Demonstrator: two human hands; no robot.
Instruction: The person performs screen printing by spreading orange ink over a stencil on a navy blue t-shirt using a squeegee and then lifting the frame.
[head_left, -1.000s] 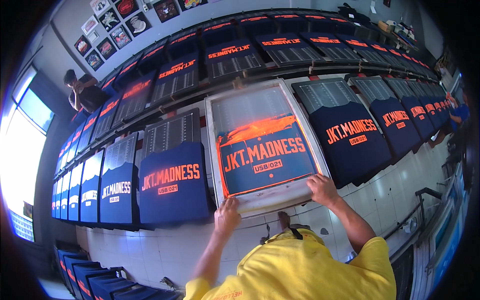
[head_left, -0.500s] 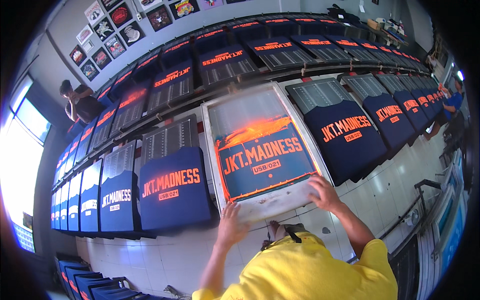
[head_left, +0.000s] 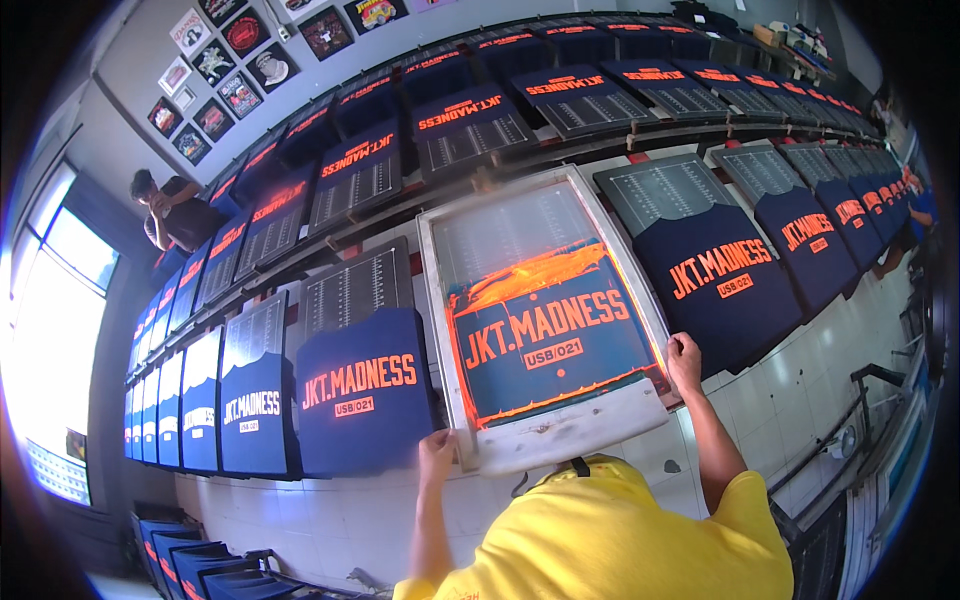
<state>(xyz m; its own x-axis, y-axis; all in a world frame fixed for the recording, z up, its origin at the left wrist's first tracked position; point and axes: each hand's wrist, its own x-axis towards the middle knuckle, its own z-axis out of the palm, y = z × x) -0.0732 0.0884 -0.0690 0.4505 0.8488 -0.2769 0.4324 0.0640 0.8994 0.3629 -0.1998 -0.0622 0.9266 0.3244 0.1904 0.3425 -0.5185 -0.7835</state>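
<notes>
A: Where is the screen frame?
B: In front of the person in the yellow shirt, between a navy garment on its left and another navy garment on its right. Its far end reaches toward the wooden rail.

A: And the hands?
B: Both are closed on it. The left hand grips the near left corner; the right hand has the right side, a little up from the near corner.

A: How would it handle?
B: I'd judge it stiff and fairly bulky, more awkward than heavy. The mesh is probably the fragile part, and the orange ink looks wet, so it would be slick and smear. I'd take hold of the bare outer sides, near the close corners, as these hands do.

A: What can't you make out?
B: The fingers tucked under the rim are hidden, so I can't be sure how firm the hold is. The underside of the frame is out of sight as well. Glare washes out the window, and the figure in blue at the right edge is cut off by the dark border.
</notes>
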